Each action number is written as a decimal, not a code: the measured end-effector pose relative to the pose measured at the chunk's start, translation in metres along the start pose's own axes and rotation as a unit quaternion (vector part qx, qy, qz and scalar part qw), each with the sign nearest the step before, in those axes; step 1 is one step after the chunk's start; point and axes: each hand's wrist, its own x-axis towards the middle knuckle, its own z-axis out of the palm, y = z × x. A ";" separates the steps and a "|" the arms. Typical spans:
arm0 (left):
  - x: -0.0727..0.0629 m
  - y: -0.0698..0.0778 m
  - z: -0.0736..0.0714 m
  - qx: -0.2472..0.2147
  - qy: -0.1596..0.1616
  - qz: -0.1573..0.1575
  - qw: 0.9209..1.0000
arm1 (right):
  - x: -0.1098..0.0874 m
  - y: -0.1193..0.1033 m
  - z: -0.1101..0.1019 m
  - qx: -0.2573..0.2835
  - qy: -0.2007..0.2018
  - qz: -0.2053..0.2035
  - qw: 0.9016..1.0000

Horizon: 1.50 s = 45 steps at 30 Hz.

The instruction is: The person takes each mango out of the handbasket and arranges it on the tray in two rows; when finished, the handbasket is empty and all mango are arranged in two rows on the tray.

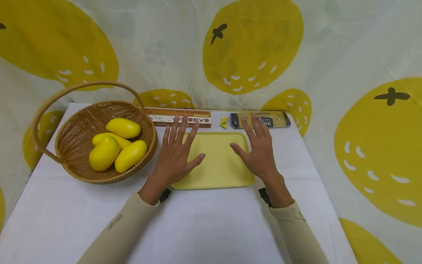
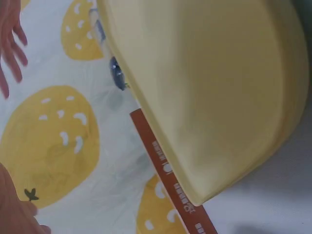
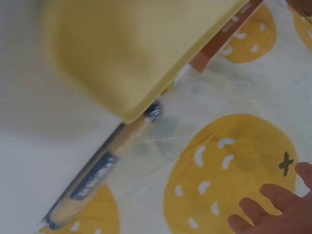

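Both hands hover with fingers spread over a pale yellow tray (image 1: 217, 161). My left hand (image 1: 176, 157) is above the tray's left end, and my right hand (image 1: 260, 152) is above its right end; neither holds anything. In the left wrist view the tray (image 2: 204, 87) fills the middle, with part of a hand at the left edge. The right wrist view has the tray (image 3: 117, 53) at the top and fingers of the right hand (image 3: 282, 209) at lower right.
A wicker basket (image 1: 74, 146) with several yellow mangoes (image 1: 123, 127) stands at the left. Behind the tray lie a brown noodle box (image 1: 201, 119), a small yellow packet (image 1: 224, 122) and a spaghetti pack (image 1: 280, 119). A lemon-patterned cloth (image 1: 329, 47) hangs at the back.
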 end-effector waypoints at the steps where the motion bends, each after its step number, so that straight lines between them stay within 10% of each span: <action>1: -0.002 0.001 -0.002 -0.004 0.009 0.001 1.000 | 0.002 -0.005 0.001 0.014 0.007 -0.008 1.000; 10: -0.033 0.009 -0.031 -0.048 0.096 -0.027 0.994 | 0.022 -0.052 0.011 0.095 0.055 -0.091 0.990; 16: -0.063 0.001 -0.054 -0.081 0.200 -0.086 0.973 | 0.033 -0.078 0.024 0.085 0.070 -0.137 0.984; 29: -0.125 -0.032 -0.090 -0.073 0.432 -0.265 0.859 | 0.046 -0.114 0.055 0.078 0.073 -0.190 0.976; 37: -0.154 -0.060 -0.086 -0.124 0.426 -0.342 0.828 | 0.053 -0.135 0.069 0.097 0.074 -0.214 0.969; 45: -0.158 -0.070 -0.084 -0.282 0.401 -0.398 0.776 | 0.059 -0.155 0.085 0.118 0.066 -0.237 0.962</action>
